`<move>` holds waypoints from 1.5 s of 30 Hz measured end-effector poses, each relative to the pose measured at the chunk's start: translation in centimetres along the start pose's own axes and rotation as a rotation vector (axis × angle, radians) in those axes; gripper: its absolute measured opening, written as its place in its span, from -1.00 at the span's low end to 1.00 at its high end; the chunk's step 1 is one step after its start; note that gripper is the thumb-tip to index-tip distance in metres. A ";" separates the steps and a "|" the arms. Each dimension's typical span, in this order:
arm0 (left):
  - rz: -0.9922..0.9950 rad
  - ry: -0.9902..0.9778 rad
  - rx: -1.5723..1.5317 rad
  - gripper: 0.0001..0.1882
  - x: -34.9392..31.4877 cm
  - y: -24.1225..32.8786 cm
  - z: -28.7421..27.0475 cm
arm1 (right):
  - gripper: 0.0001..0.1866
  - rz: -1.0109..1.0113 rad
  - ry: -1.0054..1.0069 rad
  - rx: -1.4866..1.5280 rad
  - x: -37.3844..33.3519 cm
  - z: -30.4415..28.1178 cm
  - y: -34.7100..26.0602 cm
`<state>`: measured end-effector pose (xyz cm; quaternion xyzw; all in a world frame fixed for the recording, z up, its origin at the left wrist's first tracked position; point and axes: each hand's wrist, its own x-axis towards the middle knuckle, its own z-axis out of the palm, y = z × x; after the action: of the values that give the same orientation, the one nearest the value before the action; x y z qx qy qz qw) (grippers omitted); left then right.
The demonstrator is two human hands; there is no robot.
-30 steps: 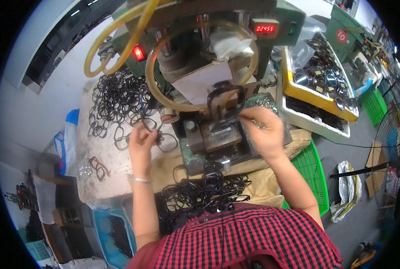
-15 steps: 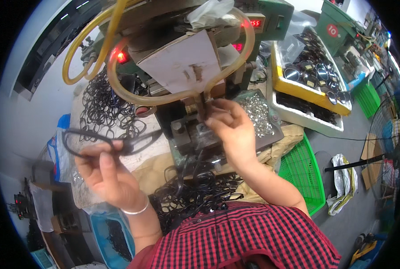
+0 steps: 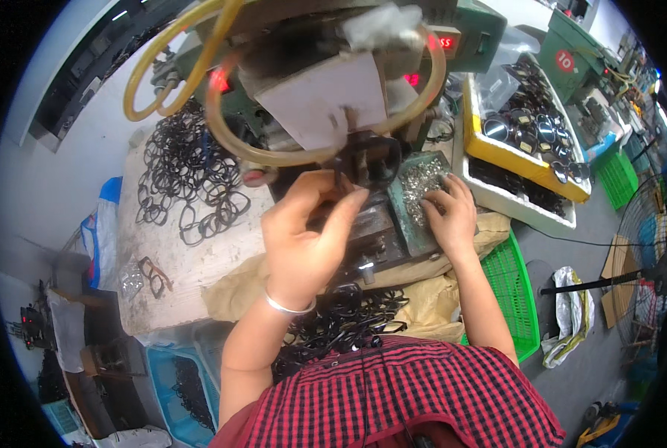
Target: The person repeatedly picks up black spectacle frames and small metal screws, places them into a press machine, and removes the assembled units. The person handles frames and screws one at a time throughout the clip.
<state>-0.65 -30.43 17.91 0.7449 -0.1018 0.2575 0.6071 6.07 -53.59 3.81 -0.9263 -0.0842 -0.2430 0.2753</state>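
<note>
My left hand (image 3: pixel 307 235) pinches a black eyeglass frame (image 3: pixel 398 163) between thumb and fingers, holding it up at the bench machine (image 3: pixel 363 224). One dark rim stands out past my fingertips; the rest of the frame is partly hidden by the hand and blurred. To the right, my right hand (image 3: pixel 457 220) lies over a green metal tray (image 3: pixel 414 230) full of small shiny metal bits (image 3: pixel 421 183). Its thumb and fingers are bent and apart, their tips touching the bits. I cannot make out anything held in it.
A heap of black frames (image 3: pixel 188 168) covers the white bench top (image 3: pixel 143 239); more black frames (image 3: pixel 348 310) lie near my lap. Yellow tubing (image 3: pixel 274 155) loops before a white card (image 3: pixel 326 104). On the right are foam boxes (image 3: pixel 524 145) with sunglasses and a green basket (image 3: pixel 514 291).
My left hand has moved right with the eyeglass frame, from above the bench to the machine. My right hand has left the machine and come to the tray of metal bits.
</note>
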 end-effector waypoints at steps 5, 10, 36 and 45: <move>0.084 -0.036 0.121 -0.84 0.5 0.2 -0.7 | -0.84 -0.112 0.059 -0.013 0.6 0.3 -0.7; 0.007 -0.039 0.099 -0.68 -2.1 0.0 -1.6 | -0.89 0.023 0.015 0.071 1.4 0.4 -1.2; -0.837 0.342 0.045 -0.81 -2.0 -16.4 -26.8 | -0.85 0.175 0.209 0.258 -4.6 -4.4 3.4; -0.872 0.137 -0.178 -0.72 -0.5 -14.2 -26.2 | -0.78 0.004 -0.037 0.650 2.2 -4.2 -9.4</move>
<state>-1.25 -2.03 8.96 0.6442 0.2403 0.0163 0.7260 3.58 -48.00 12.43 -0.7943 -0.1606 -0.1861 0.5555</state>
